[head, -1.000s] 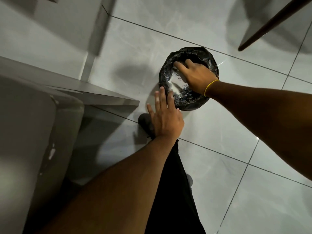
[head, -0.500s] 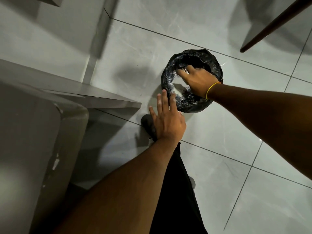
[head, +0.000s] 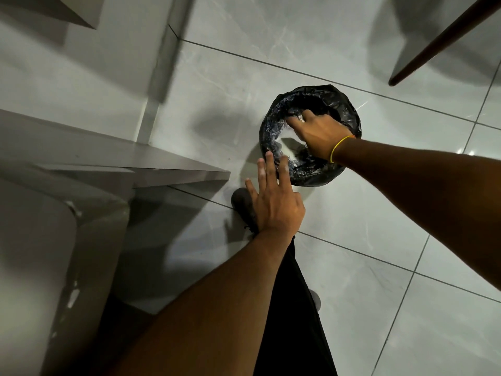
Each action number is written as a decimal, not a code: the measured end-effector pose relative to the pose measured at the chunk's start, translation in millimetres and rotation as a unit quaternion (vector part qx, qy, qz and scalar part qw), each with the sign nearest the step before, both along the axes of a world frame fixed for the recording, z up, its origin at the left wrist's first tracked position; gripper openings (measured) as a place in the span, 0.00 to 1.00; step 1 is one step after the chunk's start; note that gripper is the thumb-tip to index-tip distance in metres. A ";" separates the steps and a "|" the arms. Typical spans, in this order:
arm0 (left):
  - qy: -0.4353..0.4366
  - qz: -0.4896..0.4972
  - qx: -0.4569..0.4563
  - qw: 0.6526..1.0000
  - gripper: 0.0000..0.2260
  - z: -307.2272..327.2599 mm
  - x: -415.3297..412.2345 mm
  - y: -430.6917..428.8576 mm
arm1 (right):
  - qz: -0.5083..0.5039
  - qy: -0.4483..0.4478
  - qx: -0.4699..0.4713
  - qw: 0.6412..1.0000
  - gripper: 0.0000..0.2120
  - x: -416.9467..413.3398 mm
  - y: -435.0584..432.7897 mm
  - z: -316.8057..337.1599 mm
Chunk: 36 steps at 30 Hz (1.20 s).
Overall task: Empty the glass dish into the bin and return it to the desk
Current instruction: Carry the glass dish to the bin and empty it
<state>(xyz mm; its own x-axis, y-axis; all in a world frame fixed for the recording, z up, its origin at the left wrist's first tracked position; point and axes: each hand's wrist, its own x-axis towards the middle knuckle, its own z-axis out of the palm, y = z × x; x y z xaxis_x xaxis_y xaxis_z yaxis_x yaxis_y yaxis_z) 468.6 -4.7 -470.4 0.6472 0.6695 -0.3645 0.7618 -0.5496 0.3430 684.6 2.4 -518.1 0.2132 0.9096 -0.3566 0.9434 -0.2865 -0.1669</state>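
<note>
A round bin (head: 273, 118) lined with a black plastic bag stands on the pale tiled floor. My right hand (head: 317, 134), with a yellow band at the wrist, reaches down into the bin's mouth, fingers curled over the rim of the glass dish (head: 288, 147). The dish shows only as a pale, glinting patch under the palm; its contents cannot be made out. My left hand (head: 273, 202) hovers flat with fingers spread, its fingertips at the bin's near-left rim, holding nothing.
A grey desk corner (head: 168, 169) juts in from the left, close to the bin. A dark slanted furniture leg (head: 439, 42) crosses the upper right. My dark shoe (head: 240, 202) and black trouser leg (head: 292, 308) are below the left hand.
My right hand has shifted slightly deeper and toward the far side inside the bin's mouth. The left hand stays at the near rim.
</note>
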 end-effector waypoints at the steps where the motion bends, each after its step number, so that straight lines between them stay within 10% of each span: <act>1: 0.001 -0.001 -0.001 1.000 0.40 0.3 0.2 -0.9 | -0.001 0.004 -0.002 1.000 0.37 0.9 -0.2 0.4; 22: -0.007 0.025 -0.002 1.000 0.42 31.4 17.3 8.6 | -0.104 0.043 0.019 0.993 0.38 4.8 -1.3 30.8; 30: -0.068 0.015 -0.008 0.998 0.40 145.8 32.9 18.4 | -0.471 0.186 0.101 0.856 0.23 -5.7 -31.3 170.1; 36: -0.149 0.005 0.059 0.987 0.35 273.7 47.0 38.7 | -0.501 0.226 0.209 0.809 0.15 -39.5 -36.1 324.3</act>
<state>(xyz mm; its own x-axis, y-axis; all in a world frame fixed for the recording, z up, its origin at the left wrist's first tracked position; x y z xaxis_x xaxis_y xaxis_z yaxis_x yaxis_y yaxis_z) 515.6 34.0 -196.6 0.7068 0.7030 -0.0787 0.6428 -0.5917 0.4865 645.1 -33.6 -193.8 0.8514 0.4224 -0.3110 0.0876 -0.6990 -0.7097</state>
